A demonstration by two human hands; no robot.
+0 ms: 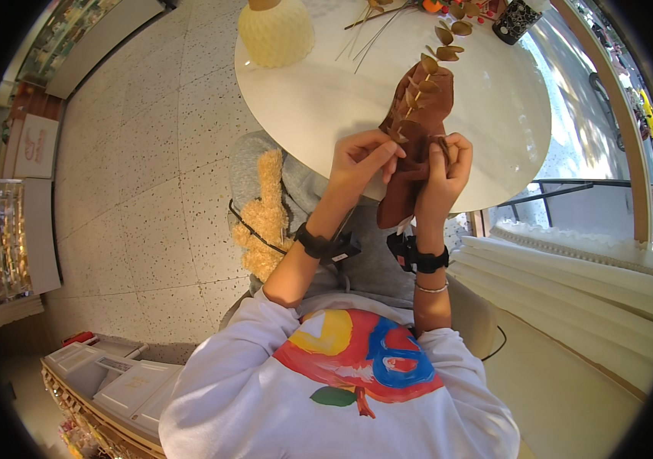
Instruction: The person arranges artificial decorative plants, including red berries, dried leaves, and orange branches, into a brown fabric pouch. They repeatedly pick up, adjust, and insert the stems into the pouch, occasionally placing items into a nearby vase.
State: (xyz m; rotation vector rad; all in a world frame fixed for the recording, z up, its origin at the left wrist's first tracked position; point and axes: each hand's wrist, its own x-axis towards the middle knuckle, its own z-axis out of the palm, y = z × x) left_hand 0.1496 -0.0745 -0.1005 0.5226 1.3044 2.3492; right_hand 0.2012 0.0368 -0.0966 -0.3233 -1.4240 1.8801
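Note:
My left hand pinches the lower end of a dried eucalyptus stem with golden-brown round leaves. The stem points away from me, across a reddish-brown cloth. This cloth lies crumpled over the near edge of the round white table, and part of it hangs towards my lap. Close by on the right, my right hand holds a small brown piece between thumb and fingers; whether it is a leaf or a cloth fold cannot be settled. Fingers partly hide both holds.
A cream ribbed vase stands at the table's far left. Thin bare stems, red berries and a black patterned cup are at the far side. A plush toy rests by my left leg; a window borders the right.

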